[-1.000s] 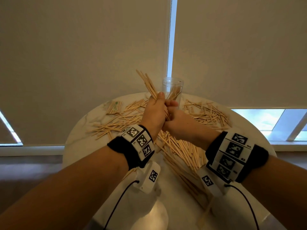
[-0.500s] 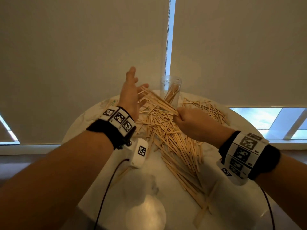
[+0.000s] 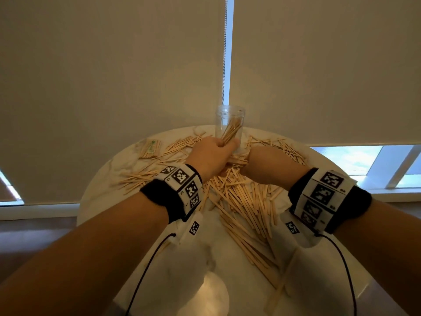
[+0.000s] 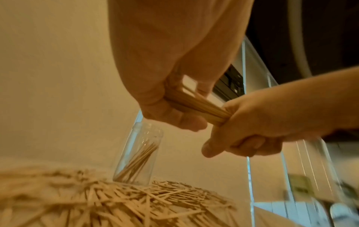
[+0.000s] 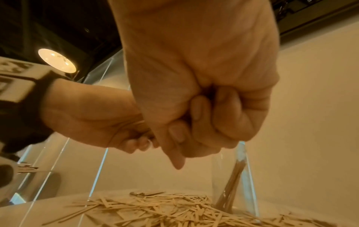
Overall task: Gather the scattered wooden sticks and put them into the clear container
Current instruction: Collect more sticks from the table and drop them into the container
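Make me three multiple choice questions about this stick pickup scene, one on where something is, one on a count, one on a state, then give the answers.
1. Where does the clear container stand?
A. at the table's far edge, beyond the hands
B. at the table's near edge, by the wrists
C. on the floor

2. How many hands hold the bundle of sticks?
A. none
B. one
C. two

3. What state is the clear container in?
A. lying on its side, empty
B. upright, open, a few sticks inside
C. capped and packed full

Answers:
1 A, the head view shows it past both hands near the blinds.
2 C, the left wrist view shows the left hand and right hand each with a grip on one end.
3 B, sticks lean inside it and no lid shows.
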Action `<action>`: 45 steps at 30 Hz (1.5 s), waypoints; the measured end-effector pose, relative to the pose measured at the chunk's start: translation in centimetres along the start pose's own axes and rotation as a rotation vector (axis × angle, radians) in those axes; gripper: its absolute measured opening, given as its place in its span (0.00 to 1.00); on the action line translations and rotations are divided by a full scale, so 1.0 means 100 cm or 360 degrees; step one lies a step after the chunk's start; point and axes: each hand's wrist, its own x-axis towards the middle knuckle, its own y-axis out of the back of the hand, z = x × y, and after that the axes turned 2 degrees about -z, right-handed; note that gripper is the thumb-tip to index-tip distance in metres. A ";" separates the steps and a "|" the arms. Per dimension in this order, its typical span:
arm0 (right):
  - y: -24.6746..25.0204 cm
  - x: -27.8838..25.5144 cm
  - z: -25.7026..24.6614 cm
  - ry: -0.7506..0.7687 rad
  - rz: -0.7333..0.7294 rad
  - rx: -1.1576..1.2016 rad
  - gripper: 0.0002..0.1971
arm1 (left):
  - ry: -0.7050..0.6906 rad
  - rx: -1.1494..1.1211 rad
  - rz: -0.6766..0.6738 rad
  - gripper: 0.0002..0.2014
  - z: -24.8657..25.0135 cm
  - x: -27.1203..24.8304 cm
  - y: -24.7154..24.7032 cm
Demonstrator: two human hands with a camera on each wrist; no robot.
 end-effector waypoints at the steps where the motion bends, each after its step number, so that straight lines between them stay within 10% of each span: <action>1: 0.003 0.000 0.001 0.0012 -0.0037 0.0061 0.07 | -0.0078 0.0260 -0.0037 0.28 -0.001 0.000 -0.001; 5: 0.006 -0.001 0.008 0.0092 0.0028 0.0210 0.11 | -0.0100 0.0608 0.0027 0.30 -0.010 0.010 0.000; 17: 0.016 0.030 0.018 0.0176 0.0368 0.0498 0.23 | 0.0254 -0.0725 0.0124 0.12 -0.026 0.058 0.000; 25: 0.073 0.119 0.064 -0.0059 0.0599 0.0411 0.26 | 0.0329 -0.0846 0.0300 0.12 -0.015 0.155 0.026; 28: 0.086 0.168 0.076 -0.0106 0.0655 0.0179 0.25 | 0.0386 -0.0394 0.0022 0.36 -0.029 0.192 0.026; 31: 0.082 0.212 0.071 0.0040 0.0518 -0.0107 0.23 | 0.0273 -0.0008 -0.0150 0.57 -0.035 0.214 0.013; 39: 0.053 0.284 0.037 0.0307 -0.0084 -0.0433 0.11 | 0.0064 0.0029 0.0054 0.33 -0.063 0.232 -0.013; 45: 0.053 0.287 0.031 0.0313 -0.0085 -0.0729 0.12 | 0.0055 -0.0068 0.0093 0.37 -0.066 0.230 -0.013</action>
